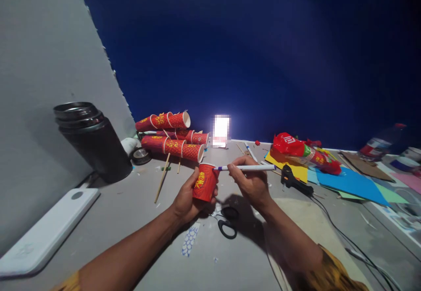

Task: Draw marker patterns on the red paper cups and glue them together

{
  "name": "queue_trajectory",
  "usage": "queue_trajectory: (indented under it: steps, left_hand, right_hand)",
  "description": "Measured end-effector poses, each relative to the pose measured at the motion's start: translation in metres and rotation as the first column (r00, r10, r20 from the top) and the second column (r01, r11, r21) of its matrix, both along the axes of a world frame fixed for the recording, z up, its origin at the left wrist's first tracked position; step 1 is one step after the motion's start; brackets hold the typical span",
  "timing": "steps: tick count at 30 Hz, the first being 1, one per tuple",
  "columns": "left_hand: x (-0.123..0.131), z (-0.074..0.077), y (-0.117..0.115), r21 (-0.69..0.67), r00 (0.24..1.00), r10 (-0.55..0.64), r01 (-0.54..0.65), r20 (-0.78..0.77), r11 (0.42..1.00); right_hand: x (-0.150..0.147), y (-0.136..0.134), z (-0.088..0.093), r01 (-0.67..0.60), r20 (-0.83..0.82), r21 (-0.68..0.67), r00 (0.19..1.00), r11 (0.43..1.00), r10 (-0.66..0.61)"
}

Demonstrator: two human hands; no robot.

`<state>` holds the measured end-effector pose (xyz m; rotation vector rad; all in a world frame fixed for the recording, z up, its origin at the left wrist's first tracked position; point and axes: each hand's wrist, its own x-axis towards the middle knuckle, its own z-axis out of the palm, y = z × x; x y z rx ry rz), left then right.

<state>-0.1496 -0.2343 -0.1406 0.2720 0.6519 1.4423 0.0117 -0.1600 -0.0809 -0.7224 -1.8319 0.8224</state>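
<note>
A red paper cup [204, 186] with a gold design is gripped in my left hand [188, 198], its rim upward and slightly tilted. My right hand [251, 181] pinches a white marker [248, 168] with a purple tip, held nearly level. The tip meets or almost meets the cup near its rim. Below the cup lie scissors with black handles [227, 228], their blades partly hidden by my left hand. A paper strip with blue scale marks [190, 240] rests on the table just left of them.
Red cups joined in rows [173, 147] lie at the back left, with wooden sticks [162, 178] before them. A black flask [95, 146] and a white power bank [49, 234] stand left. A glue gun [294, 181], red package [304, 153] and coloured paper [351, 183] occupy the right.
</note>
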Motion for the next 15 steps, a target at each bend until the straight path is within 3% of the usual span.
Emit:
queue_trajectory:
  steps: [6, 11, 13, 15]
  left_hand:
    - [0.001, 0.004, -0.002, -0.037, 0.999, -0.005, 0.006, 0.032, 0.999]
    - [0.002, 0.002, -0.002, -0.031, 0.999, -0.021, 0.022, 0.027, 0.999]
    - [0.001, 0.002, -0.001, -0.040, 1.000, 0.001, 0.000, 0.008, 0.999]
    - [-0.001, 0.003, 0.000, -0.043, 0.999, 0.042, -0.042, 0.000, 0.998]
  right_hand:
    - [0.003, 0.002, -0.002, -0.139, 0.110, -0.004, 0.984, 0.990, 0.139]
    - [0.002, 0.000, -0.001, -0.023, 0.036, -0.001, 0.999, 1.000, 0.023]
    - [0.001, -0.003, 0.003, -0.133, 0.080, -0.059, 0.987, 0.989, 0.137]
    - [0.002, -0.004, 0.007, -0.302, 0.100, -0.191, 0.940, 0.934, 0.325]
